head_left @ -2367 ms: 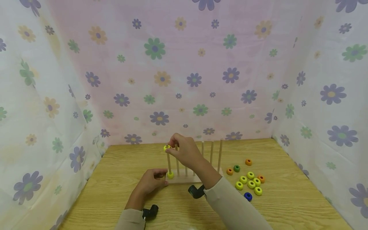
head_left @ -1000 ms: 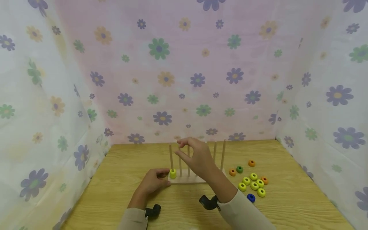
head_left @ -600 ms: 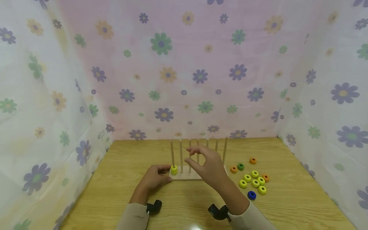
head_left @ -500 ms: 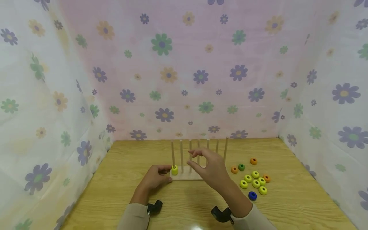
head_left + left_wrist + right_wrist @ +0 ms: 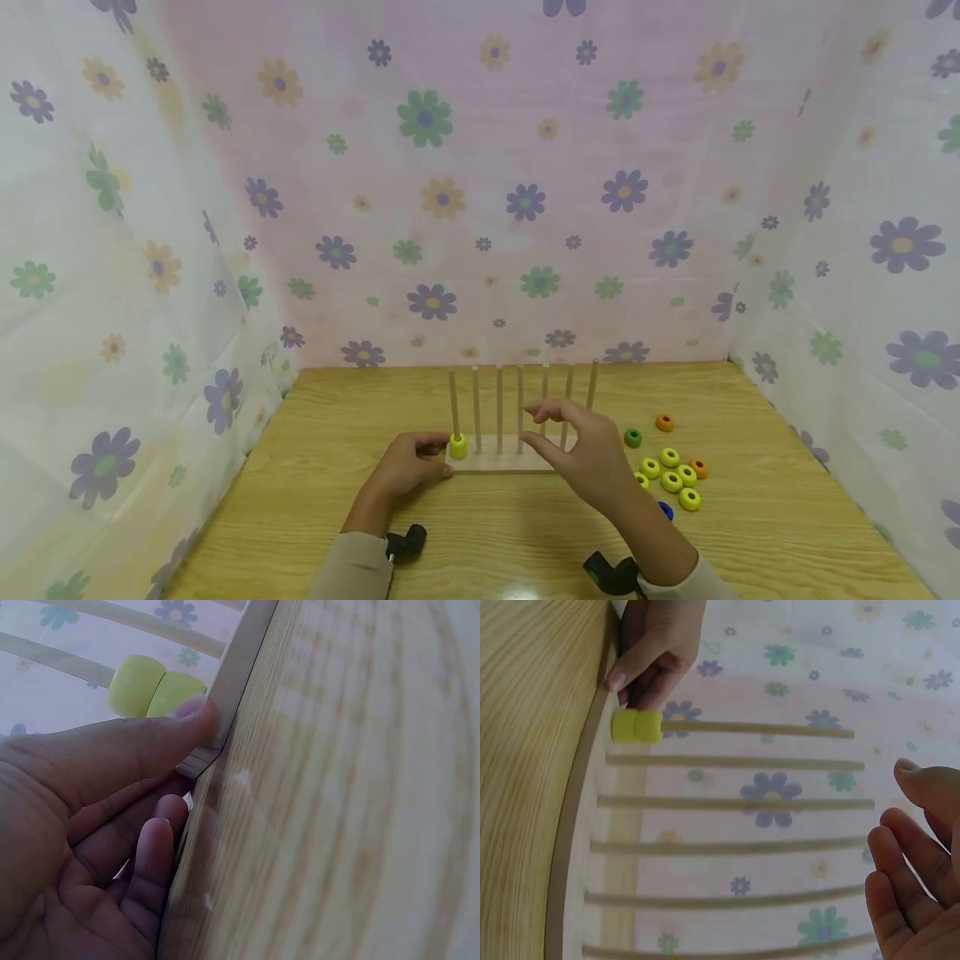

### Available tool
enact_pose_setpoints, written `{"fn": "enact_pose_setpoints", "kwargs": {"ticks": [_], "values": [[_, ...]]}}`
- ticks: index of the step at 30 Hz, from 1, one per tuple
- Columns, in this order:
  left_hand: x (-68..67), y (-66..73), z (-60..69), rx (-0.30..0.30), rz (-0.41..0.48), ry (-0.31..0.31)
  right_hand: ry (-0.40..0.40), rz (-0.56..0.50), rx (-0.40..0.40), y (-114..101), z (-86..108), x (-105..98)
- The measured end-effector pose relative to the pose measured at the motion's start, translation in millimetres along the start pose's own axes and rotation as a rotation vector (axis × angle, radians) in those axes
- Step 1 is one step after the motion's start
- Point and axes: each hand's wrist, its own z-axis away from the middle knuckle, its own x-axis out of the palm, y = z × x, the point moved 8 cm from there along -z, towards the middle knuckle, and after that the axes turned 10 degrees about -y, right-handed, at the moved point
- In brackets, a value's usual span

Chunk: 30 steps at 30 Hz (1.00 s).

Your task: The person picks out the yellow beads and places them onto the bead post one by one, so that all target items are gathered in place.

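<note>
left hand (image 5: 408,463) pinches rack (image 5: 491,462) | right hand (image 5: 588,446) fingers loose | two yellow beads (image 5: 458,447) on end peg (image 5: 453,404)

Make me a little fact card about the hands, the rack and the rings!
Left hand: holds one end of the rack
Right hand: empty, in front of the pegs
Rack: wooden, seven upright pegs
Leftmost peg: two stacked yellow rings
Loose on table: six yellow rings, a green ring, a blue ring, two visible orange rings
</note>
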Motion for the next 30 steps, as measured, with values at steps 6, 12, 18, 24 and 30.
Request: {"fn": "enact_pose_setpoints", "kwargs": {"ticks": [6,12,18,24,30], "values": [[0.8,1.4,0.1,0.017,0.003,0.003,-0.009,0.050,0.011,21.0,11.0,-10.6],[0.7,0.4,0.0,0.013,0.010,-0.001,0.000,0.069,0.053,47.3,24.5,-16.6],[-2.3,-1.4,0.9,0.010,-0.006,0.005,-0.002,0.072,0.099,68.5,34.1,-29.9],[-0.8,-3.2,-0.2,0.027,-0.018,-0.004,-0.019,0.004,0.227,101.3,50.2,-44.6],[-0.5,-5.0,-2.5,-0.002,-0.001,-0.003,-0.055,-0.120,0.375,154.6,74.8,-55.2]]}}
